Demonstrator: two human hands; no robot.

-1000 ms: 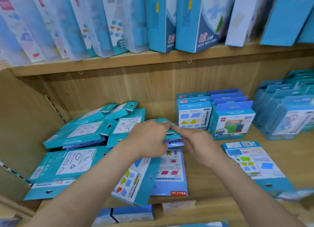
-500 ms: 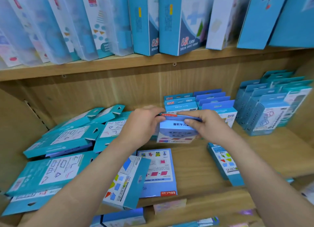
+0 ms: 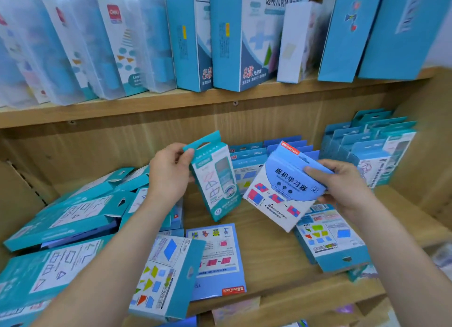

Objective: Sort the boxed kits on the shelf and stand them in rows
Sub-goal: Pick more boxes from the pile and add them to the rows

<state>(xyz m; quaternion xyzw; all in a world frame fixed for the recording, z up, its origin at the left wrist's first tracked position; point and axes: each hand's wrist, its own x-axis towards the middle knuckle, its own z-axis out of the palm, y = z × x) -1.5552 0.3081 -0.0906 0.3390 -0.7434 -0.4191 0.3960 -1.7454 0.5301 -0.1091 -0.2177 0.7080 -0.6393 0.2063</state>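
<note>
My left hand holds a teal boxed kit upright by its top corner, above the middle of the shelf. My right hand grips a blue-and-white boxed kit, tilted, by its upper right edge. The two kits hang side by side, slightly apart. Behind them stands a short row of blue kits against the back wall. A heap of teal kits lies flat at the left. More flat kits lie in front: a teal-edged kit, a blue flat kit and a third kit at the right.
A standing block of blue kits fills the right back corner. The wooden shelf board shows bare wood between the flat kits. The upper shelf carries tall boxes and clear cases. A lower shelf with more items shows at the bottom.
Both hands first picked up boxes together at the shelf's middle. Now they have parted: the left lifts a teal kit, the right tilts the blue-and-white kit up and to the right.
</note>
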